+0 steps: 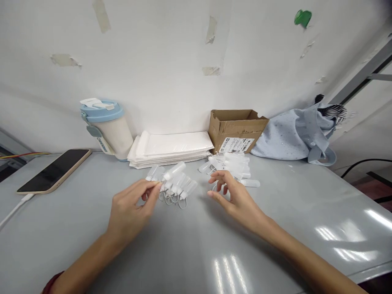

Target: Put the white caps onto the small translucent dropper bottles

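My left hand point(133, 208) is closed in a pinch, thumb against index finger. From its fingertips a small translucent plastic bottle point(175, 170) with a white end slants up to the right. Beneath and beside it lies a row of similar bottles point(186, 188), with thin grey loops point(183, 203) at their near ends. My right hand point(234, 200) hovers to the right with fingers curved and apart, nothing visible between them. Just behind it is a second heap of the small bottles point(235, 163), partly hidden by the hand.
White padded envelopes point(177, 145) are stacked against the wall. Beside them stand an open cardboard box point(235, 126) and a light blue cloth bag point(284, 134). At left are a tumbler point(114, 130) with a blue lid and a phone point(56, 171) on a charging cable, all on the grey table point(171, 253).
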Available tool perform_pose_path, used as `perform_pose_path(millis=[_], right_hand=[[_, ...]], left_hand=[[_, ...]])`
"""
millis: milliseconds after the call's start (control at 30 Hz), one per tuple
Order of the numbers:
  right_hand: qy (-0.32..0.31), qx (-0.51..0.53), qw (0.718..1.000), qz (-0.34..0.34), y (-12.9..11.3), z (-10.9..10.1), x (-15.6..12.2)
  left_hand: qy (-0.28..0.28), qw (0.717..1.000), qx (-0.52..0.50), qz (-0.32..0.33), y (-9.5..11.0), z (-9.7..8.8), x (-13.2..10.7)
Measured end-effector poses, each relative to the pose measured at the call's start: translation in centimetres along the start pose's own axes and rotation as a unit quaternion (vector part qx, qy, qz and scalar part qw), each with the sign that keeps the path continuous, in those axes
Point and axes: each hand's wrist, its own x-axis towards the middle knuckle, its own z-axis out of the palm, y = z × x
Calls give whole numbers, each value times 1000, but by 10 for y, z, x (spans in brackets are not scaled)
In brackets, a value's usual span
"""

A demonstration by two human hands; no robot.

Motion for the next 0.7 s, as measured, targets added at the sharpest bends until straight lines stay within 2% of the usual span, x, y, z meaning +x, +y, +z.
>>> perform_pose_path(millis=[67,167,333,433,700], right_hand=[[-5,-66,998,10,4,-5,2],[-24,-142,989,26,8,-11,4],[-64,-232,969,55,9,-12,4],[-54,-270,960,40,9,-12,5],[-41,-354,934,33,10,-12,8]], left_hand=[[0,999,25,-45,-5,-1,3],[-35,994,45,-91,-8,0,6],[-125,984,58,-114,-11,3,7],[-159,976,70,-131,-12,4,7],[-183,967,87,-153,-11,3,7]])
